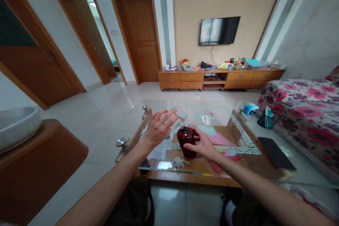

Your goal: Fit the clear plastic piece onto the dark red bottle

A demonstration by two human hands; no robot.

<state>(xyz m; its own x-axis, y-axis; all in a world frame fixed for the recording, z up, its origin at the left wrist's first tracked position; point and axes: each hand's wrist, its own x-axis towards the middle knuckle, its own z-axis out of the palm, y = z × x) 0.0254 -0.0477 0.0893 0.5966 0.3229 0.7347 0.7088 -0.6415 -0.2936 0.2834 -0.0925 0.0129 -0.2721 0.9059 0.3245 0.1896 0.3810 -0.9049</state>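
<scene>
A dark reddish-brown bottle (185, 144) stands over the glass coffee table, and my right hand (200, 143) is wrapped round its right side. Above the bottle's neck, a clear rectangular container (180, 113) is tilted, with one corner close to the bottle's mouth. My left hand (161, 127) grips this container from its left side, fingers bent over it. Whether the container touches the bottle's mouth, I cannot tell. A crumpled whitish cloth or tissue (180, 162) lies near the table's front edge, just below the bottle.
The glass coffee table (225, 169) has a wooden frame; coloured papers show around its middle. A small clear box (208, 118) sits further back. On the right are a black mesh pen holder (267, 120), a blue-and-white pack (250, 108) and a dark flat tablet-like object (277, 153).
</scene>
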